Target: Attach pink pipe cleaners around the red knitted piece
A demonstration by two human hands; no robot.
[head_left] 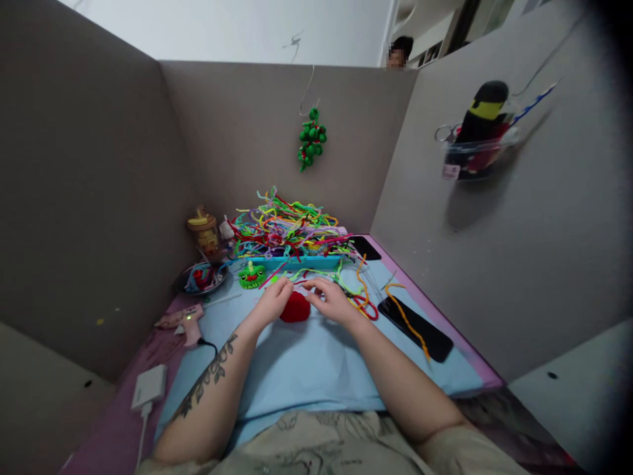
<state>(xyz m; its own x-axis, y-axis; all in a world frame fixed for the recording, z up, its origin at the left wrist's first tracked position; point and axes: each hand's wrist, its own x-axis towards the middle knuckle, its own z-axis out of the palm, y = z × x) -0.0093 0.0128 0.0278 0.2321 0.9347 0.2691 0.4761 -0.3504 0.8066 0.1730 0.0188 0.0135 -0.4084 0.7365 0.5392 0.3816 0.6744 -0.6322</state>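
Note:
A fuzzy red pipe-cleaner piece (295,309), rounded in shape, hangs just below my fingers over the light blue cloth (316,369). My left hand (275,297) is closed at its upper left edge, fingers pinched on it. At its upper right, my right hand (327,300) has thumb and forefinger bent close together near a thin red strand; whether they grip it is too small to tell. Beyond my left hand sits a green crafted figure (252,276) with eyes and a red mouth. Scissors with red handles (366,307) lie right of my right hand.
A blue tray (301,262) heaped with colourful pipe cleaners (291,224) stands at the back. Left are a pink glue gun (190,323), a white adapter (149,388) and a metal bowl (202,278). A black phone (420,333) lies right. Grey partitions (237,125) surround the table.

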